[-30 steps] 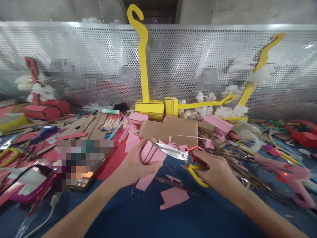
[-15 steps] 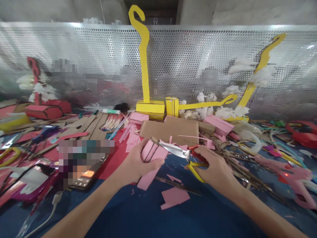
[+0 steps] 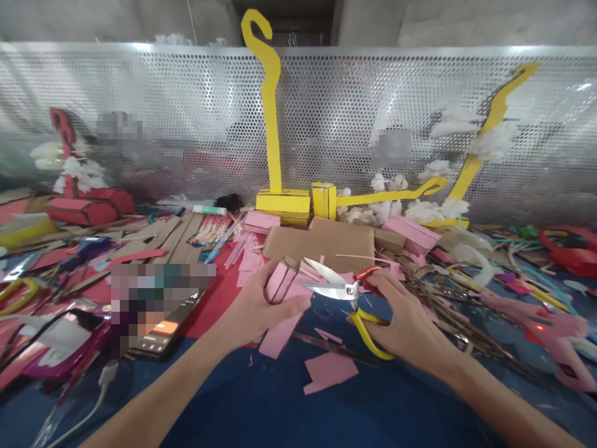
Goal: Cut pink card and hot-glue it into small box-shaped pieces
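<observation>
My left hand (image 3: 261, 305) is closed around a small box partly covered in pink paper (image 3: 283, 281), its brown cardboard showing along the edges. A pink flap hangs below my thumb. In my right hand (image 3: 403, 311) is a pair of scissors (image 3: 347, 290) with one red and one yellow handle. Their blades stand apart and point left at the box's right edge, near a loose pink strip. Beneath the hands, a pink paper scrap (image 3: 330, 372) lies on the blue table surface (image 3: 261, 404).
A cardboard sheet (image 3: 321, 242) lies behind the hands. Yellow hook-shaped pieces on boxes (image 3: 283, 202) stand against the perforated metal panel (image 3: 186, 93). To the right lies a pink glue gun (image 3: 541, 330) with a lit red light; a phone (image 3: 163, 336) lies left.
The scissor blades have opened, and the yellow handle has swung down with my right hand's fingers spreading. My left hand and the box are nearly still.
</observation>
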{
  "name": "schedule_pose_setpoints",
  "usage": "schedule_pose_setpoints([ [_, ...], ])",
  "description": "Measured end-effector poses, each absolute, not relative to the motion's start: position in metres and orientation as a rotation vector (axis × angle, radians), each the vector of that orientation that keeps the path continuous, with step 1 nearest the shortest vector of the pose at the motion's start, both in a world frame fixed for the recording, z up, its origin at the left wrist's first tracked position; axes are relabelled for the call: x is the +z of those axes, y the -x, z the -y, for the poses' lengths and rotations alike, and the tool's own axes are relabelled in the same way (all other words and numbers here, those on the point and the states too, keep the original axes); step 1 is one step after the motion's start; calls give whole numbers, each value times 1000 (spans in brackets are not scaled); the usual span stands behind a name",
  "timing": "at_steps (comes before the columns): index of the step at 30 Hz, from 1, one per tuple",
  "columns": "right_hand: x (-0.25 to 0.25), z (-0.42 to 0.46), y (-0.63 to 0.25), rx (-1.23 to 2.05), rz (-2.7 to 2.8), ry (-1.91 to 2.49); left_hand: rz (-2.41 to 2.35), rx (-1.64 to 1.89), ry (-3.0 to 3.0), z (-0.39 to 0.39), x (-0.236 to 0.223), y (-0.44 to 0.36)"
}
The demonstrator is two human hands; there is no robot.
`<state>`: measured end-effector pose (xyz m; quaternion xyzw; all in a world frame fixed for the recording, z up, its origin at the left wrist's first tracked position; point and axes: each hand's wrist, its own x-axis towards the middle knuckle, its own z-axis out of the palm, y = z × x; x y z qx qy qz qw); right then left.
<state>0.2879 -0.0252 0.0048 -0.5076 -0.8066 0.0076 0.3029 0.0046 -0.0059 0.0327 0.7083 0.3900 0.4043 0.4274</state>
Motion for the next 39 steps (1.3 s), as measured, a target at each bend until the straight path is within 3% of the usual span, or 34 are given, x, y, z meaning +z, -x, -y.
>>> schedule_pose_setpoints([
  [7,-1,18,-296,-272,2091,1275,-1071,1092,-1763,-4,14,0],
  [15,-5,15,-305,-595,2046,1206,-1126,1455,-2006,-5,16,2],
  [28,-4,25,-293,-858,2130,1112,-1002,1103,-1850,5,16,-10],
  [39,-4,25,-285,-893,2168,1133,-937,1201,-1683,-3,5,-10],
])
